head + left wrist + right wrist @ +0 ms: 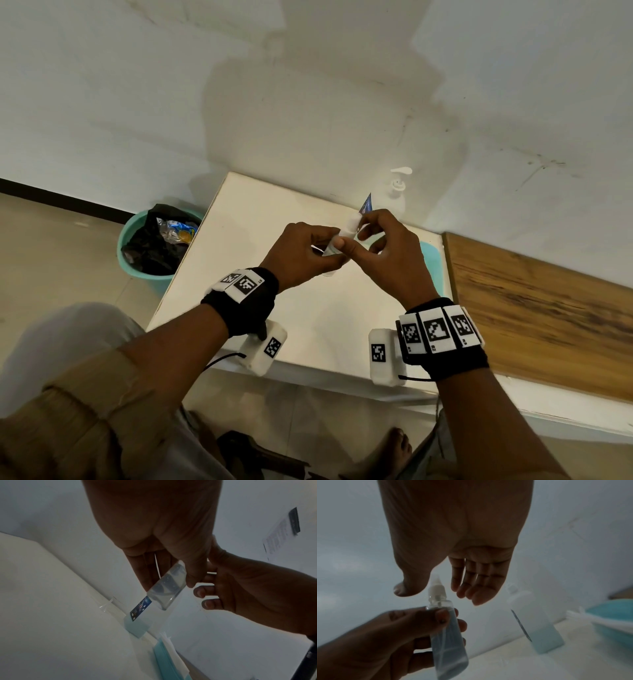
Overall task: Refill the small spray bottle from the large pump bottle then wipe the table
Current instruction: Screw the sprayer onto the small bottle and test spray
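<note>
**A:** What is around you, biggest first?

**B:** You sit at a white table (pixel 239 246) set against the wall, with a wooden board (pixel 534 308) lying just beside it on your right. A teal bin (pixel 137 270) lined with a black bag stands on the floor at the table's left edge. A teal cloth (pixel 611 616) lies at the table's right side.

**A:** And the bottles?

**B:** The large pump bottle (pixel 397 195) stands upright at the back of the table near the wall, its liquid level low in the right wrist view. The small spray bottle (pixel 447 639) is above the table in front of you, tilted, with its white spray top (pixel 435 586) on.

**A:** What are my 2 hands doing?

**B:** Your left hand (pixel 301 255) grips the small spray bottle's clear body, thumb in front and fingers curled behind. Your right hand (pixel 390 253) hovers at the spray top with thumb and fingers relaxed and spread; in the right wrist view they stand apart from the top, holding nothing.
</note>
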